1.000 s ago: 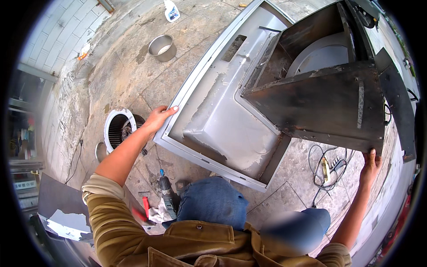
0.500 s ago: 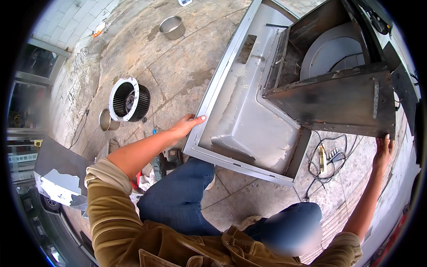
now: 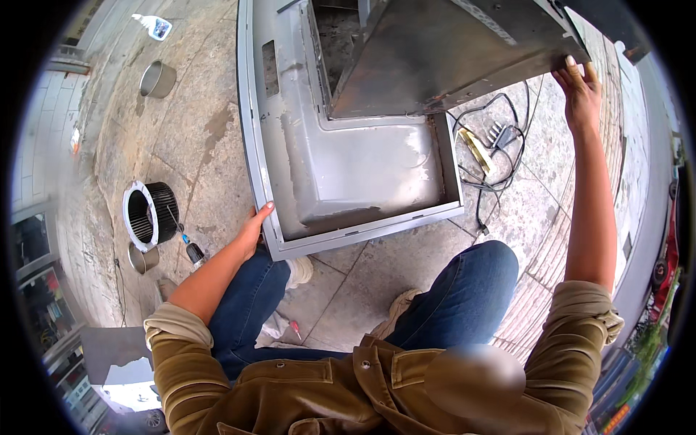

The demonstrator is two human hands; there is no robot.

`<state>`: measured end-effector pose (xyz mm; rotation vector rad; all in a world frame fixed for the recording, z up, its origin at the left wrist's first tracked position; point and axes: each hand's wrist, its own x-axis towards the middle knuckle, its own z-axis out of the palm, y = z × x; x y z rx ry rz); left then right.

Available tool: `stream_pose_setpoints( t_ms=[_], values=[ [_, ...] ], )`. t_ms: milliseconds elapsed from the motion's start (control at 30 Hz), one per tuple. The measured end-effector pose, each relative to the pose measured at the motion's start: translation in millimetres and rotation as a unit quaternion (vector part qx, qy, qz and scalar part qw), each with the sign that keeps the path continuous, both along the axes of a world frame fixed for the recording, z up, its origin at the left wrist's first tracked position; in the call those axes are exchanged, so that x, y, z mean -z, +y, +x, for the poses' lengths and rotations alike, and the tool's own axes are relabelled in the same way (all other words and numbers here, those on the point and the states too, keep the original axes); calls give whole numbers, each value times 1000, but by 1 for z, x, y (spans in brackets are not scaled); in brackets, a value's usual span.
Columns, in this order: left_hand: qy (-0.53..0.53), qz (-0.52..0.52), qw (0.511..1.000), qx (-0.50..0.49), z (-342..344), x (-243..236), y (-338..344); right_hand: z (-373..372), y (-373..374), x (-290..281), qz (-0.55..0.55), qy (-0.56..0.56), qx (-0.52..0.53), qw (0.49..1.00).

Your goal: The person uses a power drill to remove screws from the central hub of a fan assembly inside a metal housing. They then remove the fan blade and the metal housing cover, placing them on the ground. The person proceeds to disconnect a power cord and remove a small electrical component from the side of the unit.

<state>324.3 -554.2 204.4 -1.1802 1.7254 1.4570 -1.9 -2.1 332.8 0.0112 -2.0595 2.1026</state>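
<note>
A grey sheet-metal range hood housing (image 3: 377, 170) lies on the paving in front of me, with a darker box section (image 3: 435, 65) rising from its far part. My left hand (image 3: 250, 230) is closed on the near left corner of its rim, thumb on top. At the right, my right hand (image 3: 580, 94) grips the outer corner of the box section, fingers curled over its edge. Most of the box's inside is out of sight. The housing's near end sits just ahead of my bent knees.
Left on the ground are a black fan wheel (image 3: 165, 210) with a white ring, a metal pot (image 3: 157, 80) and a white spray bottle (image 3: 154, 27). A coiled black cable (image 3: 500, 183) and a gold-coloured strip (image 3: 475, 152) lie right of the housing. A red-handled tool (image 3: 295, 328) is by my feet.
The housing has turned, so its long left rim now runs more nearly straight away from me. My view has shifted too. Both hands keep their holds.
</note>
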Motion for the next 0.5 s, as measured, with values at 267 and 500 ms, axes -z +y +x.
stream_pose_setpoints(
  t_ms=[267,500],
  values=[
    [44,-57,997,-38,-2,38,-77,33,-69,-1,-58,62,-5,996],
    [50,-23,997,-46,-18,38,-59,47,-74,5,-82,101,-13,991]
  ],
)
